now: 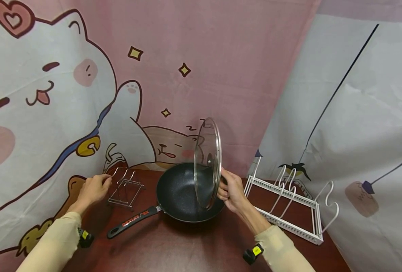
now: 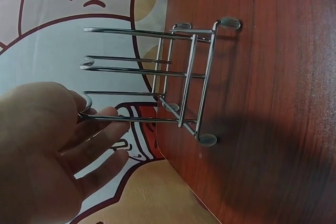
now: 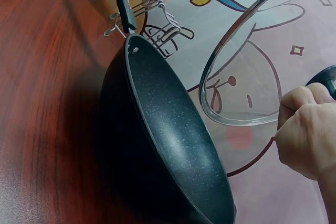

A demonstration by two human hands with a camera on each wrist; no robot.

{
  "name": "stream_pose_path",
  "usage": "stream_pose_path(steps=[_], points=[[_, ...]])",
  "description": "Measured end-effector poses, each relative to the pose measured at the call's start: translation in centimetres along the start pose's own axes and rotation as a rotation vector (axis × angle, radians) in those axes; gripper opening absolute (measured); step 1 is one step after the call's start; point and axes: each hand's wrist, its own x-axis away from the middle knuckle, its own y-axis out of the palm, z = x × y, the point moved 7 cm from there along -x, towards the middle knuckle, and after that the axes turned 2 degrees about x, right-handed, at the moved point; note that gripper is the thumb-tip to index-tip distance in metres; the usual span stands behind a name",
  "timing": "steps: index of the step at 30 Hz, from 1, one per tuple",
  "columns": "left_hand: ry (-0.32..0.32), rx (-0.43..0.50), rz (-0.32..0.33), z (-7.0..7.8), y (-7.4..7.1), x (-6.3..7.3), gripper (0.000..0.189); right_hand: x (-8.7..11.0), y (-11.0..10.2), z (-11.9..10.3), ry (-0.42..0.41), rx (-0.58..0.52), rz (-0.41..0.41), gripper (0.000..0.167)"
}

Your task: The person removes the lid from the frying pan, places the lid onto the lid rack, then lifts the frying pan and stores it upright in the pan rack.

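My left hand (image 1: 93, 190) pinches the top end of a small chrome wire rack (image 2: 187, 77) between thumb and index finger, the other fingers loosely bent. This rack has several upright loops and rubber-tipped feet. In my right hand (image 1: 235, 190) is a clear glass pan lid (image 1: 207, 166) with a metal rim, gripped by its dark knob (image 3: 326, 81). The lid is tilted nearly upright above a black frying pan (image 1: 180, 189), whose speckled inside shows. The pan's long handle (image 1: 133, 222) points toward the front left.
A white rack (image 1: 289, 225) with curved upright dividers stands on the right of the dark red wooden table (image 1: 190, 245). Cartoon-printed cloth (image 1: 228, 68) hangs close behind the table and along its sides.
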Motion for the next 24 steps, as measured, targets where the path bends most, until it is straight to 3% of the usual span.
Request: stream_pose_path(steps=[14,24], points=[[0.044,0.038,0.056,-0.64,-0.04,0.09,0.037,-0.1,0.28,0.2,0.006,-0.003,-0.001,0.032],[0.036,0.049,0.037,-0.71,-0.23,0.23,0.037,-0.04,0.83,0.1,0.006,-0.006,0.007,0.033]])
